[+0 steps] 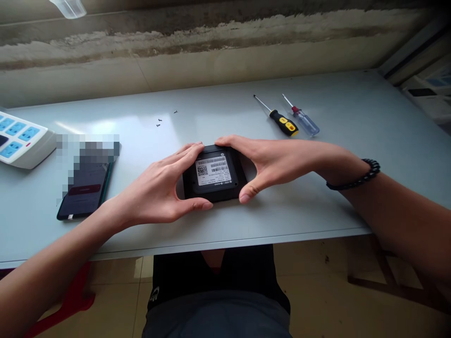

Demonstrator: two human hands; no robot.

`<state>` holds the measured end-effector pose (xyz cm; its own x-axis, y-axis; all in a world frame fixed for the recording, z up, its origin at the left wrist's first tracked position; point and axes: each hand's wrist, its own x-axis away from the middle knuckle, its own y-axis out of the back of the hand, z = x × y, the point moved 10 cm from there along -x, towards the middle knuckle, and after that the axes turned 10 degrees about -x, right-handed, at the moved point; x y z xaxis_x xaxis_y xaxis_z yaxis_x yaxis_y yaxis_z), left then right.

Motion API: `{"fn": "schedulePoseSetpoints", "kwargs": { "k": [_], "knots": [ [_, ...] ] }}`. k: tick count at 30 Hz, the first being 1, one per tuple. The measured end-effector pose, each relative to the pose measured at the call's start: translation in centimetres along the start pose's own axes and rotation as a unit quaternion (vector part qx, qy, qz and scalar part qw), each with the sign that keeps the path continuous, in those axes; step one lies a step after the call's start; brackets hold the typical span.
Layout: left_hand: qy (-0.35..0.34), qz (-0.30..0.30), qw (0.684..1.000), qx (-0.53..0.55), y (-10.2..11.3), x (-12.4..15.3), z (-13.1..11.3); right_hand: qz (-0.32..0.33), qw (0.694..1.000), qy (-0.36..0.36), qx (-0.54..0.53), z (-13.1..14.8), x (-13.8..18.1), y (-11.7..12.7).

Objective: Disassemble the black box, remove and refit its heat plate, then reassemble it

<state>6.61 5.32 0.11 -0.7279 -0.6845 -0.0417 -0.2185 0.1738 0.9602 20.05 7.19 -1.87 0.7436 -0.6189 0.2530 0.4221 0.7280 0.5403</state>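
A small black box [214,174] with a white label and QR code lies upside down on the pale table [317,206], near its front edge. My left hand [162,190] wraps its left side, fingers on the far edge and thumb on the near edge. From the other side my right hand [271,162] grips it the same way; a black bead bracelet [355,176] sits on that wrist. Both hands are closed on the box.
A smartphone [84,190] lies left of the box, a white power strip [21,138] at the far left. Several tiny screws [160,122] rest behind the box. Two screwdrivers, one black-yellow [278,118] and one clear-handled [303,119], lie at the back right.
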Motion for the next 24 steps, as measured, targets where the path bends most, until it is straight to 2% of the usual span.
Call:
{"fn": "schedulePoseSetpoints", "kwargs": {
  "k": [4, 7, 10, 12, 14, 19, 24],
  "knots": [
    [-0.003, -0.011, 1.000, -0.010, 0.1, 0.0, 0.1, -0.014, 1.000, 0.020, 0.011, -0.6, 0.0, 1.1],
    [0.001, -0.017, 1.000, -0.017, 0.2, 0.0, 0.3, -0.119, 0.992, 0.005, -0.035, -1.0, -0.2, 3.1],
    [0.009, -0.011, 1.000, -0.023, 0.1, 0.0, 0.5, -0.243, 0.966, -0.037, -0.081, -1.0, 0.1, 4.5],
    [0.008, -0.006, 0.999, -0.030, 0.0, 0.0, 0.4, -0.277, 0.953, -0.081, -0.086, -1.1, 0.3, 4.5],
    [0.003, -0.004, 0.999, -0.044, 0.1, 0.0, 0.3, -0.276, 0.951, -0.114, -0.083, -1.2, 0.4, 4.1],
    [0.002, -0.011, 0.997, -0.077, 0.3, 0.0, 0.3, -0.264, 0.952, -0.131, -0.081, -1.7, 0.3, 3.4],
    [0.016, -0.018, 0.997, -0.071, 0.3, -0.1, 0.3, -0.253, 0.933, -0.162, -0.196, -3.5, -0.1, 2.7]
  ]
}}
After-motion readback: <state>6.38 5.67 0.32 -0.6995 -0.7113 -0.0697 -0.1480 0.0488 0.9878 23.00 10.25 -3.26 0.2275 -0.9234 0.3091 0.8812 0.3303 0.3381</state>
